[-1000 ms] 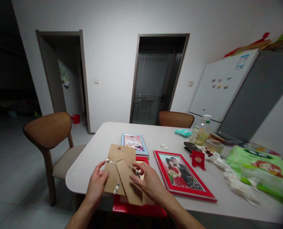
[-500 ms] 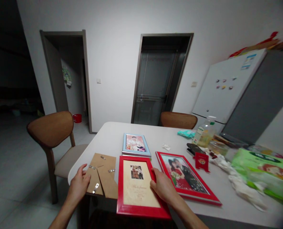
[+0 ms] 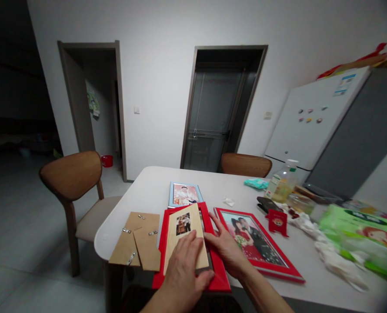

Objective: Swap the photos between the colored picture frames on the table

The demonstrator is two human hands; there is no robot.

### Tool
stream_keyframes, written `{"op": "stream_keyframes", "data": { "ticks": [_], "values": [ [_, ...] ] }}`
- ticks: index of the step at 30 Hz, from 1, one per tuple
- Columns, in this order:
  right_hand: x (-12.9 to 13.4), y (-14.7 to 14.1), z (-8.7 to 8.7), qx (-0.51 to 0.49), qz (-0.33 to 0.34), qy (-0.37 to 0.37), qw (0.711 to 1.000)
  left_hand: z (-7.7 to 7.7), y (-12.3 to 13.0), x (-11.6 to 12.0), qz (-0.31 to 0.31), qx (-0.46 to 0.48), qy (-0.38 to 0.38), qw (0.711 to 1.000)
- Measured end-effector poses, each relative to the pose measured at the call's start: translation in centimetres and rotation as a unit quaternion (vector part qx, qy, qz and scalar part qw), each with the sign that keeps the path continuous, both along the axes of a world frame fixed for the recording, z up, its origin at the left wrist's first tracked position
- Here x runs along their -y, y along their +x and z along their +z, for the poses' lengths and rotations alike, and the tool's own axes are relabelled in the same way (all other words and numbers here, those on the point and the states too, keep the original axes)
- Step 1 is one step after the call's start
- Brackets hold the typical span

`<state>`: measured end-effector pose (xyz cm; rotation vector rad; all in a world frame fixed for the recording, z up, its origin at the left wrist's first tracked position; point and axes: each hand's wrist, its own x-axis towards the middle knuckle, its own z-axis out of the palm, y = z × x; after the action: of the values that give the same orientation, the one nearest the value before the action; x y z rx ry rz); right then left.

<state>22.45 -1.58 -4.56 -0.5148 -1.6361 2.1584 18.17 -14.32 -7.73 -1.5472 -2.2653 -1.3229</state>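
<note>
A red picture frame (image 3: pixel 217 271) lies at the near edge of the white table, partly over it. My right hand (image 3: pixel 224 245) grips its right side, thumb on top. Within the frame, a cream paper insert (image 3: pixel 172 237) with a small printed photo sits turned askew and partly raised. Over its lower part lies my left hand (image 3: pixel 185 263), fingers on the sheet and thumb at its lower right edge. To the left rests a brown backing board (image 3: pixel 125 243) with metal clips and a stand flap. Another red frame (image 3: pixel 268 267) holding a couple's photo lies to the right.
A light blue frame (image 3: pixel 171 198) lies behind, partly covered by the red one. Further right are a bottle (image 3: pixel 282 182), a black phone-like object (image 3: pixel 265 204), a red card stand (image 3: pixel 277 222), crumpled tissues (image 3: pixel 338 265) and a green tissue pack (image 3: pixel 359 234). Wooden chairs (image 3: pixel 71 174) flank the table.
My left hand has moved from the backing board onto the cream insert. The insert has gone from flat in the red frame to skewed and raised. My right hand stays on the frame's right side.
</note>
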Motion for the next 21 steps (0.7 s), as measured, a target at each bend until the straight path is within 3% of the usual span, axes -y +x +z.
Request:
{"op": "stream_keyframes", "data": {
  "ticks": [4,7,9,12,15,18,21],
  "values": [
    [-1.3,-0.2,-1.1,0.041,-0.019,0.070,0.997,1.0,-1.4,0.5,0.018,-0.060,0.067,0.996],
    [-2.6,-0.3,-2.1,0.114,-0.039,0.189,0.975,1.9,-3.3,2.6,0.122,-0.018,0.104,0.987],
    [-3.5,-0.3,-2.8,0.166,-0.052,0.302,0.937,2.0,-4.7,4.5,0.192,0.015,0.108,0.975],
    [-4.5,-0.4,-3.9,0.216,-0.067,0.452,0.863,0.6,-6.3,7.1,0.244,0.048,0.093,0.964],
    [-4.9,-0.5,-4.9,0.241,-0.067,0.536,0.806,-1.7,-7.0,8.6,0.271,0.082,0.059,0.957],
    [-4.9,-0.6,-5.5,0.253,-0.063,0.577,0.774,-3.6,-7.1,9.0,0.281,0.093,0.010,0.955],
    [-4.8,-0.7,-5.8,0.266,-0.061,0.603,0.749,-4.2,-7.2,8.9,0.286,0.057,-0.041,0.956]
  ]
}}
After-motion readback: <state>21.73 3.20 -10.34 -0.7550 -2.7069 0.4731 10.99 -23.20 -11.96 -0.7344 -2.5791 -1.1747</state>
